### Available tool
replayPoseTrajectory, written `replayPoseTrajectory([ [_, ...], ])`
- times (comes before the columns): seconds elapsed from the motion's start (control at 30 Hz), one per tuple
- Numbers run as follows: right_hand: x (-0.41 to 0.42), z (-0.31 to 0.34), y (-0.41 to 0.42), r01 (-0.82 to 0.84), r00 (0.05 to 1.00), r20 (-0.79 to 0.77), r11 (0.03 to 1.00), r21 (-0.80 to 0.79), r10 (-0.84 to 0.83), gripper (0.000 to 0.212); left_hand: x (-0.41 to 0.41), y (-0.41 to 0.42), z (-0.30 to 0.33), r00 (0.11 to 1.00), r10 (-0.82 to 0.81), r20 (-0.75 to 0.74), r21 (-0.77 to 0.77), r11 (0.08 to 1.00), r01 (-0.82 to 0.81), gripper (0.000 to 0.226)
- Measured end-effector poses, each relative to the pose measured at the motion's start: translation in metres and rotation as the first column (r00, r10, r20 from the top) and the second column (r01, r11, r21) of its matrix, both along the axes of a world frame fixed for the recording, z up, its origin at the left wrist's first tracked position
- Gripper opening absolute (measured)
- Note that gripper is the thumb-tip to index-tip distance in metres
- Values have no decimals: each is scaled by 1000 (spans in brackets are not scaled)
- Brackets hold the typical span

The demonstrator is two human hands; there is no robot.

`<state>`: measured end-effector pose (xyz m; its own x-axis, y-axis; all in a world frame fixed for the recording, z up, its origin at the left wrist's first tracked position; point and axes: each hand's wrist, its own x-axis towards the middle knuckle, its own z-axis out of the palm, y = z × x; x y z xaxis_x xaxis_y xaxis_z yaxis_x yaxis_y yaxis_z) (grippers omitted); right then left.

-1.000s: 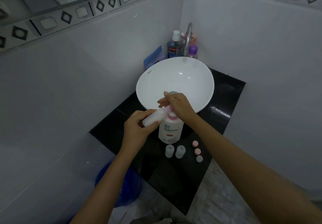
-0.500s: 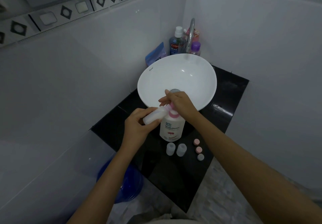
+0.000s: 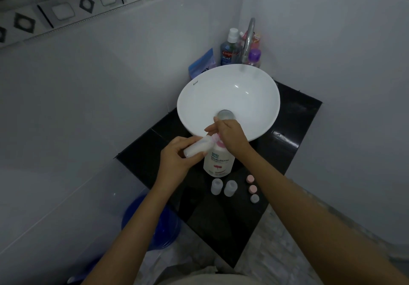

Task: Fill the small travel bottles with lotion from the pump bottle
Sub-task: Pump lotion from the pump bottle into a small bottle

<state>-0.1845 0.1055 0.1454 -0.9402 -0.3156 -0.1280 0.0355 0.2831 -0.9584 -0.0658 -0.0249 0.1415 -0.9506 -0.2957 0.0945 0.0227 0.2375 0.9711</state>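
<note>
Fingers (image 3: pixel 177 149) of the left hand (image 3: pixel 174 163) grip one travel bottle (image 3: pixel 197 148) at the pump bottle (image 3: pixel 219 163) spout while the right hand (image 3: pixel 232 136) presses the pump; two travel bottles (image 3: pixel 223 187) on the table (image 3: pixel 287 134) appear unfilled.

A glossy black tabletop (image 3: pixel 294 116) fills a tiled corner, carrying a white basin (image 3: pixel 199 98) and, just before it, an upright pump bottle (image 3: pixel 218 163). Nearer the front edge stand two clear travel bottles (image 3: pixel 223 187), with three small caps (image 3: pixel 252 188) in a row beside them.
</note>
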Motion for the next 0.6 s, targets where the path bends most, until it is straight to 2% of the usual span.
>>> replayPoseTrajectory([
  [0.27,0,17,3,-39,999,-33,999,12,40,43,2,0,2,1000,-19,3,-153,988,19,49],
  [0.6,1,24,4,-33,999,-42,999,9,33,38,7,-2,5,1000,8,-25,-327,945,-16,39],
])
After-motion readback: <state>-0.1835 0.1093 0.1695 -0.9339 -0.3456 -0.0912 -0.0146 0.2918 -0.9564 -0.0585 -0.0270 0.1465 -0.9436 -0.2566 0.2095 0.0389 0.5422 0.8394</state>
